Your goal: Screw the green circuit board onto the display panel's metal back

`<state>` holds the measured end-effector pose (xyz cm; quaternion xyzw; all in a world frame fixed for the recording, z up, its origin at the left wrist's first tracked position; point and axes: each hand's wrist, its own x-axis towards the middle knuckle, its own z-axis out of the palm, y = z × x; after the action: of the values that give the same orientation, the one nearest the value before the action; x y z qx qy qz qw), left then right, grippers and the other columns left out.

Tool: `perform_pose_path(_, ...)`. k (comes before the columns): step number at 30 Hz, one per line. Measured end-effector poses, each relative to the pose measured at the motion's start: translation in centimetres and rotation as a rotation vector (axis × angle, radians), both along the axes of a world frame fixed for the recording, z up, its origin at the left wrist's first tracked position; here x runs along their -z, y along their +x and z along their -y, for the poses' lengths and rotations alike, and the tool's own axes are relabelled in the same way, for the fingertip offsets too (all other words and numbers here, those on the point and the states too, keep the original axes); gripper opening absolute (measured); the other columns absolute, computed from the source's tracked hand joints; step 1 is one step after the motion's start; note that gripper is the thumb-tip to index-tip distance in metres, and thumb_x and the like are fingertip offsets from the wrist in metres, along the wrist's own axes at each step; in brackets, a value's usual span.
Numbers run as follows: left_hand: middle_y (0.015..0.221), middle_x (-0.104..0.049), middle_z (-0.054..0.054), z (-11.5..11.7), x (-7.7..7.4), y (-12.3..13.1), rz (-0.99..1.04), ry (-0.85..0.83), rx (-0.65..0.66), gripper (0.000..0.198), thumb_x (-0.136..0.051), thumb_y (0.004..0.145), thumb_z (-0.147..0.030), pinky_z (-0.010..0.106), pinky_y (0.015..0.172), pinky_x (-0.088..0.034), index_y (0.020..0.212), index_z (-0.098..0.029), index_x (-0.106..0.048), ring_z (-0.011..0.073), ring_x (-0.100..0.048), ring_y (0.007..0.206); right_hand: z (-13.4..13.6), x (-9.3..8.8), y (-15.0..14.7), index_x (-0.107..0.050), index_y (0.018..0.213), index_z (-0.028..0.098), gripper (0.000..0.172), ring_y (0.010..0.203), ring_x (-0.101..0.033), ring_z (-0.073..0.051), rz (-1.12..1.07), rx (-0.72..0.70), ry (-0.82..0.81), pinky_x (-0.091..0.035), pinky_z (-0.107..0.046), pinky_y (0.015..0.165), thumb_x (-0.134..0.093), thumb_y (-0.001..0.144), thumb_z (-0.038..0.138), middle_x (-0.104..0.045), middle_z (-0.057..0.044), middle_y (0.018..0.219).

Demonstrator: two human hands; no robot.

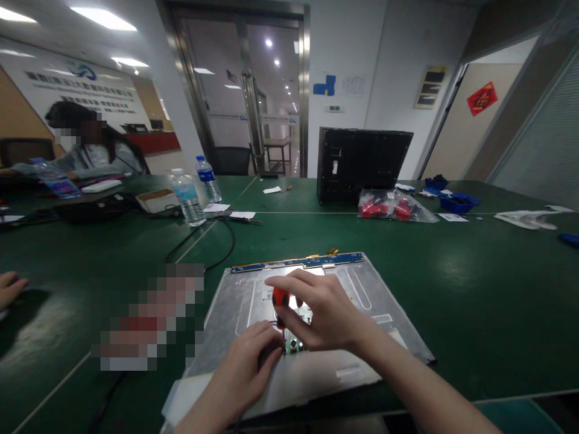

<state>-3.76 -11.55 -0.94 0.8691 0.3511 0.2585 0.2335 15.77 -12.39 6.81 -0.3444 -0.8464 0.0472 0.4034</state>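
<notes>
A flat grey metal display panel (392, 308) lies on the green table with its back up. Along its far edge runs a narrow blue circuit strip (312, 261). My right hand (323, 307) grips a red and black screwdriver (281, 298), held roughly upright over a small green circuit board (295, 345) on the panel. At the board's left side my left hand (248, 361) rests with curled fingers close to the screwdriver's lower end. What those fingers hold, if anything, is hidden. Both hands partly cover the board.
Behind the panel stand a black monitor (364, 163) and a plastic bag with red items (398, 208). Water bottles (187, 199) and a black cable (233, 244) are at left. Blue trays (459, 203) sit at right. Another person's hand (9, 289) is at the left edge.
</notes>
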Motion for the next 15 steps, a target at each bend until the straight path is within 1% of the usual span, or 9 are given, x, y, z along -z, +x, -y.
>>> perform_pose_path(2,0.083,-0.065,0.005,-0.1,0.1,0.0,-0.002,-0.004,-0.005,0.015,-0.047,0.084,-0.017,0.03,0.071,-0.05,0.081,-0.02,-0.062,0.021,-0.062,0.079,-0.1,-1.7,-0.2,-0.057,0.111,0.019,0.025,0.076,-0.061,-0.014,0.139,0.03,-0.036,-0.042,-0.025,0.064,-0.054,0.086,0.023,-0.069,-0.003,0.095)
perform_pose_path(3,0.083,-0.066,0.005,-0.2,0.2,-0.1,-0.004,-0.003,-0.005,0.015,-0.047,0.084,-0.017,0.03,0.071,-0.05,0.081,-0.02,-0.062,0.0212,-0.062,0.079,-0.2,-2.4,-0.3,-0.059,0.104,0.019,0.02,0.075,-0.061,-0.014,0.213,0.052,-0.047,-0.04,-0.026,0.063,-0.056,0.086,0.027,-0.069,-0.003,0.093)
perform_pose_path(5,0.083,-0.066,0.006,-0.2,0.2,-0.1,-0.013,-0.006,-0.002,0.015,-0.047,0.084,-0.016,0.03,0.07,-0.05,0.081,-0.02,-0.061,0.0213,-0.062,0.079,-0.5,-3.4,-0.6,-0.059,0.096,0.018,0.017,0.07,-0.06,-0.014,0.355,0.092,-0.062,-0.035,-0.025,0.057,-0.058,0.087,0.033,-0.069,-0.003,0.089)
perform_pose_path(8,0.083,-0.066,0.006,-0.2,0.3,0.0,-0.038,-0.014,-0.01,0.016,-0.046,0.084,-0.016,0.031,0.069,-0.049,0.08,-0.019,-0.061,0.0216,-0.062,0.079,-0.8,-4.3,-1.1,-0.06,0.091,0.018,0.02,0.064,-0.062,-0.015,0.493,0.137,-0.083,-0.03,-0.026,0.053,-0.059,0.089,0.039,-0.07,-0.002,0.077)
perform_pose_path(12,0.082,-0.067,0.006,-0.1,0.6,-0.1,-0.042,-0.006,-0.024,0.017,-0.047,0.084,-0.016,0.031,0.069,-0.049,0.079,-0.02,-0.062,0.0221,-0.063,0.078,-0.5,-5.2,-1.3,-0.065,0.078,0.017,0.039,0.06,-0.063,-0.018,0.57,0.179,-0.094,-0.028,-0.027,0.05,-0.055,0.089,0.053,-0.069,-0.005,0.067)
perform_pose_path(13,0.082,-0.068,0.006,-0.1,0.7,-0.2,-0.032,0.002,-0.026,0.017,-0.047,0.084,-0.016,0.031,0.068,-0.05,0.08,-0.02,-0.063,0.0221,-0.063,0.078,-0.3,-5.4,-1.3,-0.065,0.076,0.017,0.04,0.06,-0.063,-0.018,0.584,0.169,-0.095,-0.028,-0.027,0.049,-0.056,0.088,0.054,-0.07,-0.006,0.068)
perform_pose_path(15,0.082,-0.068,0.006,-0.1,0.7,-0.2,-0.003,0.014,-0.025,0.017,-0.048,0.085,-0.018,0.03,0.068,-0.05,0.08,-0.02,-0.064,0.0223,-0.063,0.078,-0.1,-5.9,-1.1,-0.065,0.077,0.015,0.034,0.06,-0.063,-0.018,0.612,0.133,-0.104,-0.028,-0.027,0.047,-0.059,0.086,0.048,-0.071,-0.008,0.073)
